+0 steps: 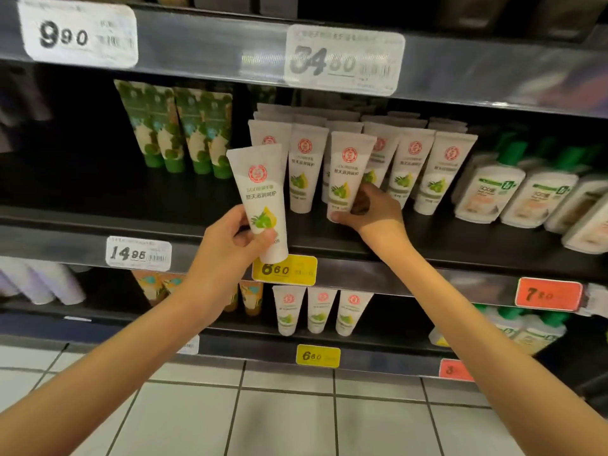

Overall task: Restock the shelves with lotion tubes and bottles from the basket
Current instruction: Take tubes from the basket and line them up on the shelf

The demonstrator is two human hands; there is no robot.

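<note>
Clearly the shelving step is under way, with both hands working at the middle shelf (131, 222). The right hand (371, 212) is reaching in among the row of white tubes (403, 166) standing cap-down there, and its fingers (340, 218) are pinching the low end of one white lotion tube (348, 169), thumb at the cap end and the others wrapping behind. That tube is standing just in front of its neighbours, and whether its cap is already resting on the shelf I cannot tell. The left hand (230, 238) is holding a second tube (261, 192) of the same kind in front of the shelf edge, above the yellow price tag (284, 270); its fingers are closing around the lower half, and the tube is tilting slightly to the left.

Judging from this, the right hand is seating its tube in the front rank, and the left one is waiting its turn. The next move seems to call for letting go without knocking the row, then finding a place for the second tube; the bare stretch of shelf between the white row and the green tubes (184, 126) at the left looks the likeliest gap. These tubes are narrow at the cap, so they are probably tipping easily if nudged. The basket is not in view. The white bottles with green caps (487, 189) are lying further right on the same shelf.
</note>
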